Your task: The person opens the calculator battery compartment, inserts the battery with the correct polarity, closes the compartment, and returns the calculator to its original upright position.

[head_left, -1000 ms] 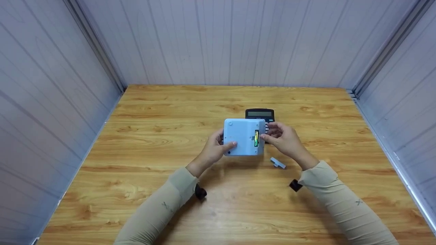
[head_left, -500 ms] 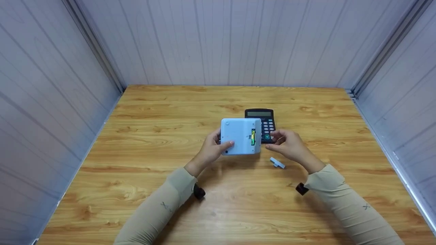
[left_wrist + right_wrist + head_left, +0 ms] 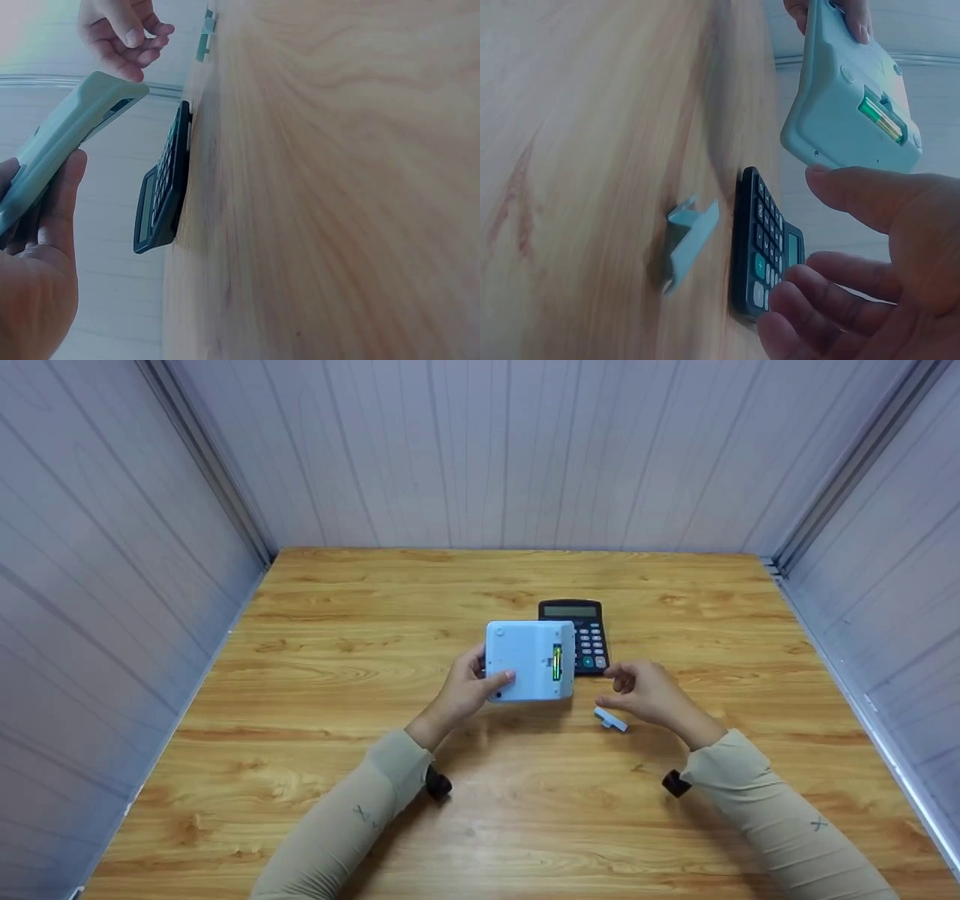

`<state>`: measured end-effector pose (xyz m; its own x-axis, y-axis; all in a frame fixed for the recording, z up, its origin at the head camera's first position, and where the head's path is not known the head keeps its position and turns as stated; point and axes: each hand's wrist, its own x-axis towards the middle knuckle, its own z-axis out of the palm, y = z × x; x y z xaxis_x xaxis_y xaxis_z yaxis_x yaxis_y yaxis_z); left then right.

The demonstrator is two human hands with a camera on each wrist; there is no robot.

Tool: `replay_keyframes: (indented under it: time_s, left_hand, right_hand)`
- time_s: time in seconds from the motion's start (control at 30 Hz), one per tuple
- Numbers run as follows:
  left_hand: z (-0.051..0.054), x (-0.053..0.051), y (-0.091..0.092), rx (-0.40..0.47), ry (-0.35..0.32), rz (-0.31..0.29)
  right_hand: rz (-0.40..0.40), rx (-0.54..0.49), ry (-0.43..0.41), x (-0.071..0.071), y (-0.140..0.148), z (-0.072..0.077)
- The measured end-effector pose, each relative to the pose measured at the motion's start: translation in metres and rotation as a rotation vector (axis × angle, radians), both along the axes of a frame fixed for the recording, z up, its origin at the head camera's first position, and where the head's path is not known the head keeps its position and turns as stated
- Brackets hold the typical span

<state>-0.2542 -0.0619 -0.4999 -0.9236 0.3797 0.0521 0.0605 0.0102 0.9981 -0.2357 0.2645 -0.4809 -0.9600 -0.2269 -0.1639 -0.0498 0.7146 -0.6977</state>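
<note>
My left hand grips a light blue calculator-like device by its left edge, thumb across its back, holding it above the table. Its back faces up, and a green-and-gold battery sits in the uncovered slot near the right edge. My right hand hovers just right of the device with bent, parted fingers and nothing between them. Below its thumb, on the table, lies a small light blue battery cover. The device's front is hidden from the head view.
A black calculator lies on the wooden table behind the blue device, which partly covers it. Panelled walls enclose the table at the back and both sides.
My right hand has left the battery slot and moved right and down toward the battery cover. The left hand and the device have shifted slightly left.
</note>
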Motion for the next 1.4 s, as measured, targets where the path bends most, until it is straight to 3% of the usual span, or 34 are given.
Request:
replay_keyframes:
  time_s: [0.43,0.67,1.4]
  left_hand:
    - [0.001,0.003,0.001,-0.001,-0.014,0.006]
    - [0.000,0.002,0.001,-0.002,-0.007,-0.002]
    - [0.002,0.004,0.001,0.002,0.013,-0.004]
  right_hand:
    - [0.069,0.088,-0.128,0.006,0.003,-0.012]
    - [0.088,0.096,-0.151,0.009,0.000,-0.016]
    - [0.032,0.129,-0.209,0.011,-0.012,-0.015]
